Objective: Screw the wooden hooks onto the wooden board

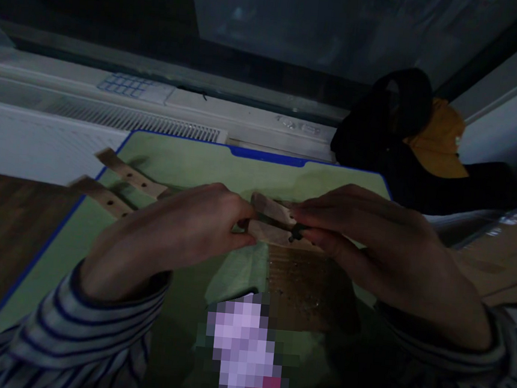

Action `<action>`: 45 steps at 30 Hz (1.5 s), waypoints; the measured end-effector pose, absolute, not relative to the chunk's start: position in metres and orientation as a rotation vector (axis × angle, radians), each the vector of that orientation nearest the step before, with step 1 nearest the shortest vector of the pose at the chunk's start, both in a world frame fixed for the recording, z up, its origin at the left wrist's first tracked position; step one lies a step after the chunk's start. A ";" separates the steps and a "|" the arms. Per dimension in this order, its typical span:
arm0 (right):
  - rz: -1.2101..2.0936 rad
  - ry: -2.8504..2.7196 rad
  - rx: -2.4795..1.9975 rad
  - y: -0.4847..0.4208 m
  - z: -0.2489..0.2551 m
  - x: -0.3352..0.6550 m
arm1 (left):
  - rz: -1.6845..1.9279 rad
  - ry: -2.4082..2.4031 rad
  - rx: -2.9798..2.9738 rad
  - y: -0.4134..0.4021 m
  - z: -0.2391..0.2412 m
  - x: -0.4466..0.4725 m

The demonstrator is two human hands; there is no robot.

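My left hand (188, 221) is closed, its fingertips pinching the left end of a pale wooden strip (270, 234). A second wooden strip (270, 207) lies just behind it, with a dark gap between the two. My right hand (368, 234) is closed at their right end, thumb and fingers pinching a small dark fitting (297, 231) against the wood. Its exact kind is hard to make out in the dim light. Left of my left hand, two wooden lengths with drilled holes (135, 178) stick out past the table edge; my wrist and hand cover their right ends.
Below the strips, a brown wooden board (308, 277) carries small crumbs on the green, blue-edged table (189, 158). A pixelated pink-white patch covers the front middle. Behind are a white radiator (33, 132) and windowsill (256, 118). Black cloth (382, 120) and an orange-brown item (439, 137) lie back right.
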State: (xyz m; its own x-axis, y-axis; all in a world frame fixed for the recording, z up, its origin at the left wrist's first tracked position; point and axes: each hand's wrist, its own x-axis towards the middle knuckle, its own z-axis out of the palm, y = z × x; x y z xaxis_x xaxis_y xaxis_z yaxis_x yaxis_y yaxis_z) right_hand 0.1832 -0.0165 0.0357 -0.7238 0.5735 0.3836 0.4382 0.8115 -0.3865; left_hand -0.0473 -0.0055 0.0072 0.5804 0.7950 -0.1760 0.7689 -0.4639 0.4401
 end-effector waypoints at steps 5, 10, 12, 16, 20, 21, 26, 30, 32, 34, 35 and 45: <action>0.223 -2.476 -0.732 -0.014 0.028 0.183 | 0.067 1.373 2.335 -0.007 0.003 -0.048; 0.263 -2.472 -0.703 -0.015 0.025 0.184 | 0.062 1.330 2.321 -0.007 0.014 -0.045; 0.328 -2.453 -0.690 -0.016 0.024 0.185 | 0.044 1.321 2.319 -0.007 0.018 -0.043; 0.473 -2.393 -0.661 -0.016 0.020 0.187 | 0.042 1.330 2.310 -0.007 0.015 -0.043; 0.311 -2.340 -0.681 -0.014 0.010 0.189 | 0.073 1.330 2.319 -0.008 0.013 -0.044; 0.260 -2.325 -0.687 -0.014 0.008 0.189 | 0.075 1.328 2.319 -0.009 0.013 -0.045; 0.174 -2.292 -0.682 -0.016 0.006 0.187 | 0.052 1.314 2.350 -0.007 0.008 -0.047; 0.331 -2.299 -0.708 -0.021 0.011 0.188 | 0.028 1.303 2.374 -0.004 0.003 -0.049; 0.432 -2.283 -0.734 -0.023 0.010 0.189 | 0.022 1.293 2.365 -0.004 0.004 -0.049; 0.418 -2.238 -0.752 -0.023 0.006 0.191 | 0.014 1.282 2.352 -0.003 0.006 -0.048; 0.369 -2.212 -0.748 -0.022 0.003 0.191 | 0.017 1.279 2.349 -0.003 0.007 -0.047; 0.251 -2.270 -0.703 -0.026 0.008 0.190 | 0.074 1.295 2.381 -0.005 0.004 -0.048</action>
State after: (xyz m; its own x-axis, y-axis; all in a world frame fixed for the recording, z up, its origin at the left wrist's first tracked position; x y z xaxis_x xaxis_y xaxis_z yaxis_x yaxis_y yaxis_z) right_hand 0.1900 -0.0262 0.0084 -0.5804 0.5551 0.5958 0.4114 0.8313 -0.3738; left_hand -0.0483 -0.0045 0.0042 0.5631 0.8121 -0.1531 0.7893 -0.4736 0.3908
